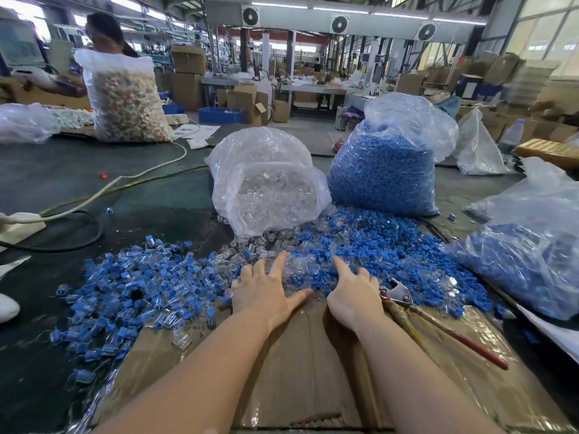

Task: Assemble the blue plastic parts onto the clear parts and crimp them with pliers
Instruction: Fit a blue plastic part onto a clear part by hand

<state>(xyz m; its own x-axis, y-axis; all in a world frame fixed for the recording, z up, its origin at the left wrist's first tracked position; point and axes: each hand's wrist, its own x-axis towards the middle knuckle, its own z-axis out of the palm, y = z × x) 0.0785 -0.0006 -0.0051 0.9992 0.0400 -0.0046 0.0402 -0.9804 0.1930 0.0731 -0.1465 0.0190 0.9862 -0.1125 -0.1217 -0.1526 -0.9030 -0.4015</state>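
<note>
The fingers [277, 264] of the left hand [261, 292] are spread apart and laid flat on a patch of loose clear parts [250, 245]; nothing is gripped. The fingers [343, 266] of the right hand [354, 296] are likewise straight and apart, resting at the edge of the loose blue parts [391, 245]; nothing is held. One pair of pliers [404, 297] with red handles is laid just beside the right hand on a sheet of cardboard [300, 371] covering the tabletop [94, 183]. A pile of joined blue-and-clear pieces [131, 286] is spread to the left of the left hand. Behind the loose parts, one bag of clear parts [266, 183] and one upright bag of blue parts [388, 164] are set side by side. A second bag of blue parts [532, 261] is seen at the right edge. The loose pieces are too many to be counted.
</note>
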